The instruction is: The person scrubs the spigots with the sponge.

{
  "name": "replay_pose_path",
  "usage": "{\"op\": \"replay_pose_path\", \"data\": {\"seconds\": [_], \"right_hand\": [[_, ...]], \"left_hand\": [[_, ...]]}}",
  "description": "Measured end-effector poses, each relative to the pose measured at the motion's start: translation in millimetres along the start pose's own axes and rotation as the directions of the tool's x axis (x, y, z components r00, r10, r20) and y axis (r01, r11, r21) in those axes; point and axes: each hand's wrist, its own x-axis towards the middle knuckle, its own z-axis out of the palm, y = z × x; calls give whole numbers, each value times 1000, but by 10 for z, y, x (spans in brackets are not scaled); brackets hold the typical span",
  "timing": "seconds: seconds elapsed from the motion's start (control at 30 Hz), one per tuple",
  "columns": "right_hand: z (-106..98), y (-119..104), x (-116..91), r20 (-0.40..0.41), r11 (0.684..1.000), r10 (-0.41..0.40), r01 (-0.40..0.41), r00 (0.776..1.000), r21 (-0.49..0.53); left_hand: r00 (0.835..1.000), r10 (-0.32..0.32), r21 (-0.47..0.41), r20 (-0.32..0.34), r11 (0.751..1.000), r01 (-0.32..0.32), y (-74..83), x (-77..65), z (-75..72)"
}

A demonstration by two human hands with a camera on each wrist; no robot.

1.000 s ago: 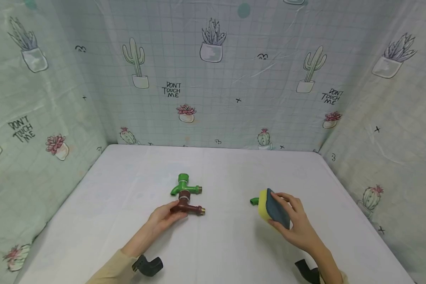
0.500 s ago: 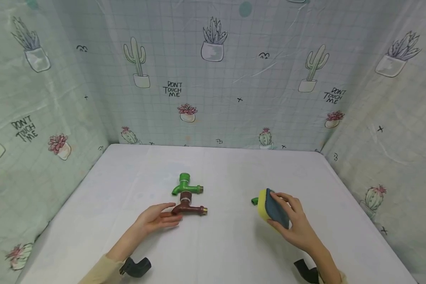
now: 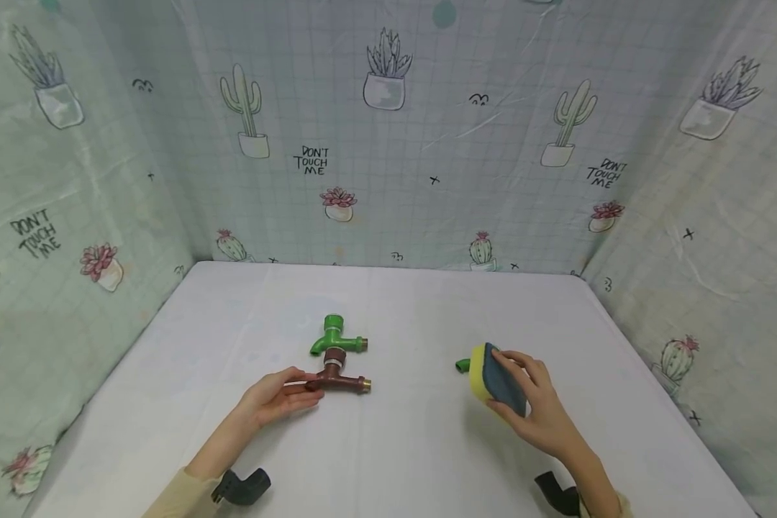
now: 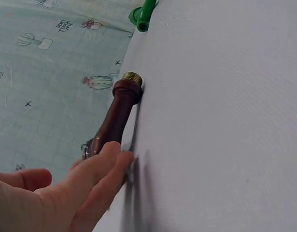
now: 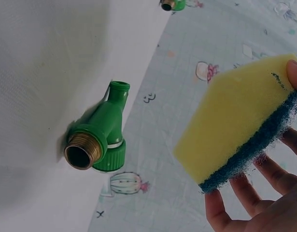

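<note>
A brown water tap with a brass threaded end lies on the white table. My left hand is at its spout end, nearly straight fingers touching it and the thumb apart in the left wrist view. Just beyond lies a green tap, close to the brown one's knob. My right hand holds a yellow sponge with a dark blue-green scouring side, raised above the table. Behind the sponge is another green tap, mostly hidden in the head view, with only its spout end showing.
White cloth covers the table. Patterned cloth walls with cactus drawings close off the back and both sides. A black curved piece sits at the left wrist, and a similar black piece at the right one.
My left hand has loosened from around the brown tap and drawn back left, then touched its spout end again. The brown tap has shifted slightly left. The right hand stays with the sponge.
</note>
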Motion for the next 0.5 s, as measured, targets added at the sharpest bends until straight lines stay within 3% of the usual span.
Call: {"op": "replay_pose_path", "data": {"seconds": [0.17,0.37,0.5], "right_hand": [[-19,17,34,-6,1000,3,-3,1000,-7],[-36,63,32,-27,999,18,-19,999,-29],[-41,106,10,-41,999,19,-21,999,-29]], "left_hand": [[995,57,138,-82,989,-45,19,-26,56],[994,45,225,-96,974,-23,22,-112,55],[990,77,264,-117,964,-43,46,-164,82]]}}
